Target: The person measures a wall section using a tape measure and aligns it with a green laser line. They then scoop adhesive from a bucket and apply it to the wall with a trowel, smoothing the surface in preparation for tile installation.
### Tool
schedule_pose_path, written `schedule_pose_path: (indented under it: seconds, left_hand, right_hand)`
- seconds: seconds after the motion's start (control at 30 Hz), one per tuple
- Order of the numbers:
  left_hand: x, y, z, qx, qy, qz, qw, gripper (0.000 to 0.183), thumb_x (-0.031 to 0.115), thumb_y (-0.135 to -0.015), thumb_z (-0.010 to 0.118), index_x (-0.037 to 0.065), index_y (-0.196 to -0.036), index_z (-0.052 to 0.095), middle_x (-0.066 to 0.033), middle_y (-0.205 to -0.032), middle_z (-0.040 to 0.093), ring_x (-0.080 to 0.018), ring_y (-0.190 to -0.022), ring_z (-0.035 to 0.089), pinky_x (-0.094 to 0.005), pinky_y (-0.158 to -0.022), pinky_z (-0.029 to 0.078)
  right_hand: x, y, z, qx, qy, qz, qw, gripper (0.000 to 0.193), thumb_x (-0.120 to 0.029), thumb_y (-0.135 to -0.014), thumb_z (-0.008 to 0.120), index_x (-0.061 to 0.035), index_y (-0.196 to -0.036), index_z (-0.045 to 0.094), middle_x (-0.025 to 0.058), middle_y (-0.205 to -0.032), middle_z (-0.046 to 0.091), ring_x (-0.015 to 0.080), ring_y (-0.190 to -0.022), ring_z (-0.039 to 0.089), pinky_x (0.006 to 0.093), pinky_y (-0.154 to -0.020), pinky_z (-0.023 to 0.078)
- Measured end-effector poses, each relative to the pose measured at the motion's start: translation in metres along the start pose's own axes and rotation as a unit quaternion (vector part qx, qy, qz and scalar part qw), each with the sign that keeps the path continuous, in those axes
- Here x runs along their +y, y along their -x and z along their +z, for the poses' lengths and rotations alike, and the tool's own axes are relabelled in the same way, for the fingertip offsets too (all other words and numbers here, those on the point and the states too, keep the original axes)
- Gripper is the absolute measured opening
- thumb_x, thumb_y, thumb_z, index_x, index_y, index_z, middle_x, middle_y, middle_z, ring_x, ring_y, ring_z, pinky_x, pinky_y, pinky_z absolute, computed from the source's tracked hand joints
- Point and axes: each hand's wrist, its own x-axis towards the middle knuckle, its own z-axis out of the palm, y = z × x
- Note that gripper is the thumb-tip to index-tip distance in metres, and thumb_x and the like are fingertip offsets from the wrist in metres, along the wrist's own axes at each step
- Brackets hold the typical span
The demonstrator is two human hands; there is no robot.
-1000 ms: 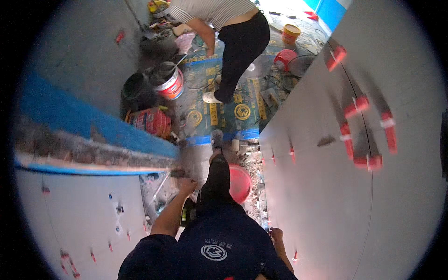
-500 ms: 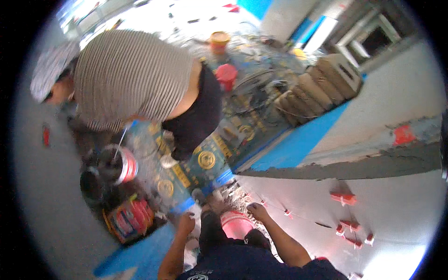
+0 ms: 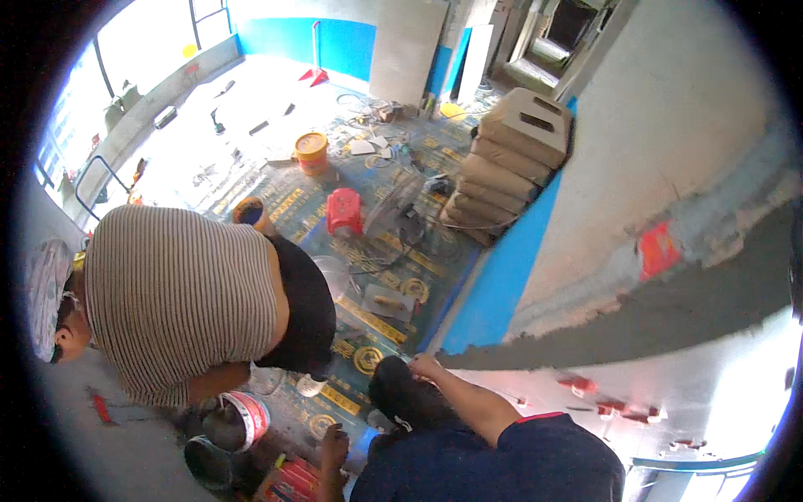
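Observation:
My left hand [image 3: 335, 445] hangs low beside my body, its fingers loosely curled and nothing visible in them. Near my dark-trousered knee [image 3: 393, 389], my right hand [image 3: 427, 368] is closed, with no object showing in it. Left of me a person in a striped shirt [image 3: 184, 293] bends over a white and red bucket [image 3: 253, 418] of grey mix. A black bucket [image 3: 207, 463] stands against it. Close to my left hand lies a red and yellow bag [image 3: 293, 483], cut off by the lower edge.
Ahead, a flat trowel [image 3: 389, 302] lies on the green floor covering, with a red container [image 3: 344, 212] and a yellow bucket [image 3: 312, 157] farther off. Stacked bags [image 3: 498, 176] line the right wall. Red tile clips [image 3: 615, 410] dot the pale panel at my right. A red dustpan [image 3: 314, 77] stands far back.
My view has swung up toward the room, and the pink bucket by my legs has left it. My right hand has come to my knee. The other person is lower and farther left in view.

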Motion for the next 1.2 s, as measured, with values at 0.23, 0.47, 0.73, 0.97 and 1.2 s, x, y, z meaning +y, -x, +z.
schedule_pose_path:
  seconds: [0.23, 0.47, 0.73, 0.97, 1.2]
  left_hand:
    - [0.154, -0.063, -0.051, 0.030, 0.051, -0.080, 0.995, 0.038, 0.026, -0.086, 0.063, 0.005, -0.117, 0.060, -0.0146, -0.096, 0.068, -0.0271, -0.088, 0.066, -0.0386, -0.080, 0.051]
    - [0.223, -0.162, -0.059, -0.023, 0.016, -0.054, 0.998, 0.040, 0.027, -0.085, 0.065, 0.003, -0.117, 0.061, -0.0151, -0.093, 0.068, -0.0272, -0.086, 0.066, -0.0384, -0.079, 0.051]
    - [0.229, -0.269, -0.079, -0.007, -0.160, -0.033, 0.987, 0.042, 0.035, -0.085, 0.065, 0.004, -0.114, 0.064, -0.0217, -0.096, 0.068, -0.0380, -0.091, 0.066, -0.0464, -0.079, 0.052]
    - [0.223, -0.308, -0.103, -0.061, -0.103, -0.135, 0.984, 0.043, 0.033, -0.084, 0.064, 0.002, -0.113, 0.064, -0.0215, -0.103, 0.068, -0.0356, -0.099, 0.065, -0.0414, -0.086, 0.051]
    - [0.139, -0.303, -0.095, -0.019, -0.002, -0.229, 0.973, 0.036, 0.028, -0.079, 0.063, 0.003, -0.104, 0.071, -0.0201, -0.098, 0.070, -0.0329, -0.093, 0.067, -0.0392, -0.085, 0.052]
  right_hand:
    - [-0.011, -0.130, -0.057, -0.064, 0.156, -0.038, 0.985, 0.020, -0.013, -0.077, 0.066, -0.0094, -0.096, 0.070, 0.0102, -0.084, 0.069, 0.0271, -0.072, 0.067, 0.0400, -0.061, 0.053]
    - [-0.036, -0.155, -0.172, -0.011, -0.203, 0.152, 0.967, 0.020, -0.017, -0.086, 0.062, 0.0017, -0.077, 0.061, 0.0148, -0.071, 0.065, 0.0248, -0.052, 0.062, 0.0391, -0.045, 0.049]
    - [-0.062, -0.131, -0.253, 0.099, -0.295, 0.050, 0.949, 0.020, -0.020, -0.087, 0.059, -0.0006, -0.084, 0.064, 0.0119, -0.069, 0.064, 0.0246, -0.051, 0.059, 0.0406, -0.046, 0.046]
    - [-0.007, -0.102, -0.219, 0.048, -0.345, 0.153, 0.925, 0.021, -0.014, -0.088, 0.055, -0.0007, -0.072, 0.055, 0.0117, -0.063, 0.057, 0.0235, -0.049, 0.054, 0.0389, -0.045, 0.046]
    - [-0.035, -0.079, -0.210, 0.026, -0.319, 0.204, 0.925, 0.018, -0.011, -0.086, 0.055, -0.0006, -0.072, 0.053, 0.0105, -0.064, 0.055, 0.0214, -0.051, 0.056, 0.0334, -0.044, 0.046]
